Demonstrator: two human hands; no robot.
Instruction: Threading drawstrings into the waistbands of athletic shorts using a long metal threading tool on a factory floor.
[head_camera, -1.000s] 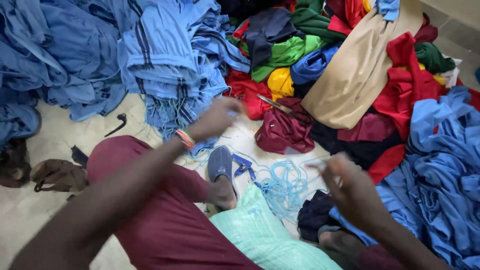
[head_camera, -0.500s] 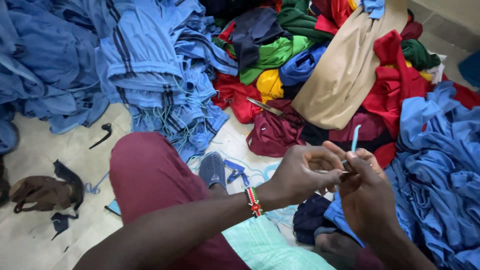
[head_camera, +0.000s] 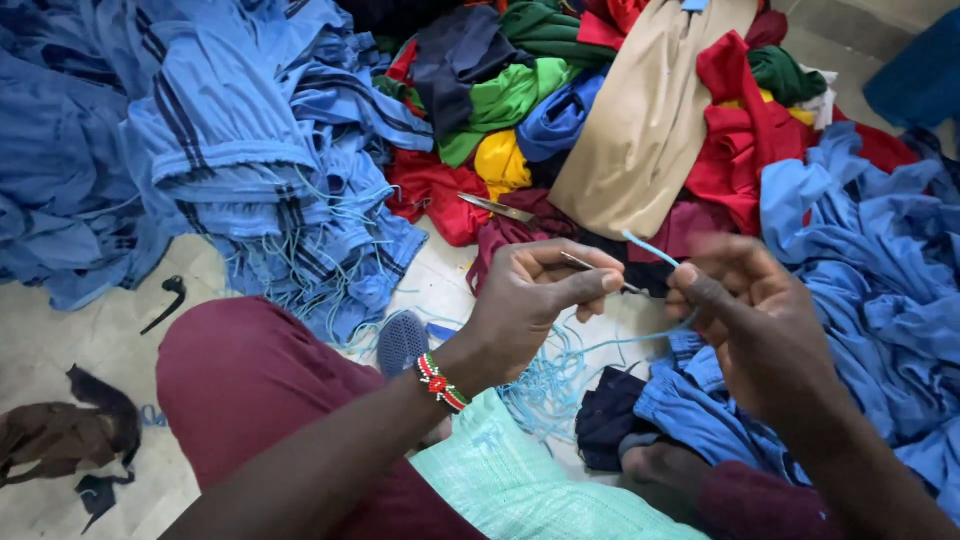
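Observation:
My left hand (head_camera: 535, 300), with a beaded bracelet (head_camera: 440, 383) on the wrist, pinches a thin metal needle (head_camera: 590, 268) between thumb and fingers. My right hand (head_camera: 745, 310) is close beside it and pinches a light blue thread (head_camera: 650, 247) whose end sticks up near the needle. The thread trails down to a loose tangle of blue thread (head_camera: 560, 375) on the floor between my legs. Both hands hover over my lap, above a pale green cloth (head_camera: 510, 480).
A big heap of blue striped fabric (head_camera: 220, 150) lies left, blue cloth (head_camera: 860, 260) right. Mixed red, green, yellow and tan clothes (head_camera: 640, 120) are piled ahead, with scissors (head_camera: 497, 208) at their front edge. My maroon-clad knee (head_camera: 250, 380) is at lower left; brown scraps (head_camera: 60, 435) lie on the floor.
My left hand has come back from reaching toward the clothes pile and met my right hand. Both now hold needle and thread close together.

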